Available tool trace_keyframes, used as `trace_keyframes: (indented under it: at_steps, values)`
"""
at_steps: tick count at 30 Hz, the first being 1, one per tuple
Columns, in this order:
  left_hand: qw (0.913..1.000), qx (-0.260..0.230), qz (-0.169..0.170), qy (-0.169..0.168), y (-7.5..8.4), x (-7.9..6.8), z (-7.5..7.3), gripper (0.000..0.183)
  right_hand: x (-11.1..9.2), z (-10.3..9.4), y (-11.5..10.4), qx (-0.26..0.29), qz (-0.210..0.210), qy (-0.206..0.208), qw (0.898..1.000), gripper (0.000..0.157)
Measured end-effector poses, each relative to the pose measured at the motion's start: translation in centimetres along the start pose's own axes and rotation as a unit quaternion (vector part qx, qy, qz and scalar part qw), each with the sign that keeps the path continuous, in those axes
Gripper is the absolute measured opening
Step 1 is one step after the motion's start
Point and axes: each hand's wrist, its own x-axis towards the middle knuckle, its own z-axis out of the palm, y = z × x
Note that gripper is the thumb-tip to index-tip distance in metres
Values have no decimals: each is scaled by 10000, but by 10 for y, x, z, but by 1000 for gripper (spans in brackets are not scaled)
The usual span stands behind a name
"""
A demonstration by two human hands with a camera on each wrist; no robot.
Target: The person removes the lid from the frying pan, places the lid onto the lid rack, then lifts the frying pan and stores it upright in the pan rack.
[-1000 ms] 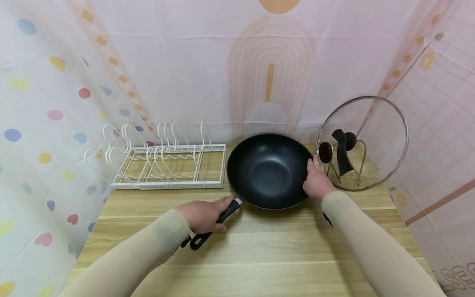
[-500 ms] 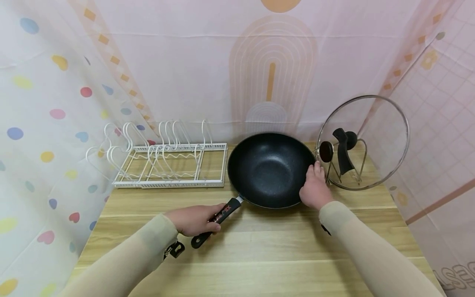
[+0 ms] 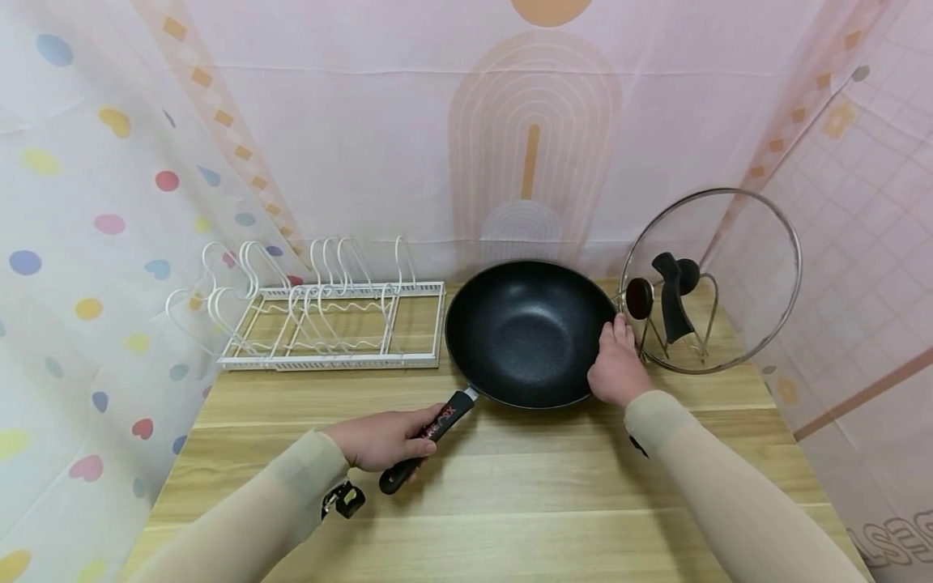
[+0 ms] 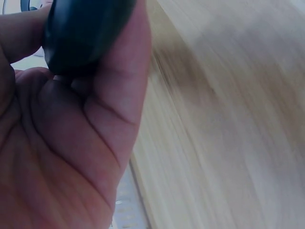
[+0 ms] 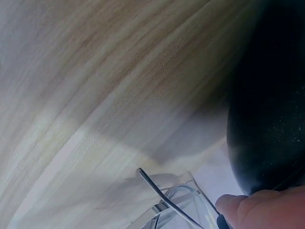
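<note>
A black wok (image 3: 532, 340) sits on the wooden table, with its black handle (image 3: 453, 413) pointing front left. My left hand (image 3: 382, 439) grips this handle, thumb on top; in the left wrist view the dark handle (image 4: 86, 36) lies between thumb and fingers. At the wok's right rim, my right hand (image 3: 619, 368) touches the outer side with fingers extended. The right wrist view catches only a finger (image 5: 267, 210) against the wok's dark wall (image 5: 271, 114). My right thumb is hidden.
Left of the wok stands a white wire rack (image 3: 328, 362) with upright loops. Close to my right hand, a glass lid (image 3: 751, 267) with a black handle stands upright in a metal wire stand (image 3: 714, 304). A patterned curtain (image 3: 350, 146) hangs behind the table.
My left hand has shifted back along the handle and now wraps it from the left, uncovering red lettering. My right hand has slid slightly toward the front along the rim. The wok barely moved.
</note>
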Motion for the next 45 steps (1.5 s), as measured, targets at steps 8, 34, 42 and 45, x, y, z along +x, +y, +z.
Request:
trace_keyframes:
  at_steps: [8,34,42,45]
  values:
    - [9991,-369,177,-108,-2,1,5,64,6,-2,3,22,-24,-109,9999,80]
    - [9899,-1406,-14,-199,-1,3,21,68,14,-7,2,-19,-169,-85,9998,78]
    - [9854,-1686,-82,-238,0,4,25,66,16,-7,3,-105,-224,-103,9996,78]
    - [9848,-1715,-115,-240,0,5,26,69,17,-8,4,-93,-216,-135,9996,78]
